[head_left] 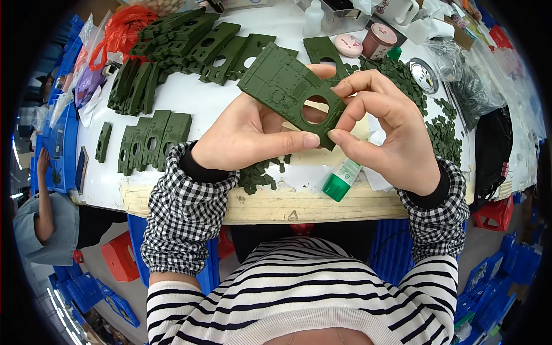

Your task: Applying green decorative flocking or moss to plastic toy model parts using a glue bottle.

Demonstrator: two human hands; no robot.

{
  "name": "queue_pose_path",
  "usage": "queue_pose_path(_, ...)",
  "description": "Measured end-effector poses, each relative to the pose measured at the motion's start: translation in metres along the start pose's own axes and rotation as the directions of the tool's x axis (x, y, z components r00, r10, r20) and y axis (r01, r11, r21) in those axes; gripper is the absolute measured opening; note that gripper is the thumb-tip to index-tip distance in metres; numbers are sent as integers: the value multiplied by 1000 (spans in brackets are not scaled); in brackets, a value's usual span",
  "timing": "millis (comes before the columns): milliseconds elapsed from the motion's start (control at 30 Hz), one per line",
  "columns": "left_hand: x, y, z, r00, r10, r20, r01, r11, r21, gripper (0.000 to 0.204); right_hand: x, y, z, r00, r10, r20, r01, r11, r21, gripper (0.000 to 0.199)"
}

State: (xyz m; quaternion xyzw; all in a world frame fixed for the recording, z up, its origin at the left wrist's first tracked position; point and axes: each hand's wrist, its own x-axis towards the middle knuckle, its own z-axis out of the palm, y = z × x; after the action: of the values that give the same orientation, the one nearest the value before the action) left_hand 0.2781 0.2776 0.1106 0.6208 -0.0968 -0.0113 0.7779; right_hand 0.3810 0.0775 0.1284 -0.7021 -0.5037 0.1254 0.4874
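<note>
My left hand (244,129) is closed around a dark green plastic plate (276,80), which looks like the hull top of a model tank. The plate is held tilted above the table and has a large round hole near its right end. At that end my right hand (388,129) pinches the plate's edge between thumb and fingers; whether a small piece sits in the pinch cannot be seen. Below my hands lie a green-capped tube (342,179) and a loose pile of small green pieces (257,177).
Stacked green hull parts (184,37) fill the far left, with a row of similar parts (152,138) nearer. Small green pieces (445,129) are heaped at the right by a round metal tin (424,75). A clear bottle (313,18) stands at the back. Another person (49,224) is at far left.
</note>
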Motion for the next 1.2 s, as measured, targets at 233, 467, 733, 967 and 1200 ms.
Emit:
queue_pose_path(233, 1, 7, 2, 996, -87, 18, 89, 990, -112, 78, 0, 2, -4, 998, -55, -22, 58, 984, 169, 11)
queue_pose_path(467, 0, 4, 1, 997, -81, 9, 82, 992, -93, 79, 0, 4, 4, 998, -24, -61, 37, 972, 232, 14)
queue_pose_path(733, 0, 7, 6, 996, -84, -17, 82, 990, -115, 79, 0, 3, 4, 998, -26, -60, 38, 978, 205, 16)
queue_pose_path(967, 0, 10, 6, 995, -99, 5, 98, 985, -144, 82, -1, 0, -1, 995, -53, -83, 72, 968, 240, 14)
queue_pose_path(1200, -2, 16, 2, 959, -215, 185, 252, 944, -212, 86, -1, -3, -6, 987, 101, -126, -44, 920, 390, 20)
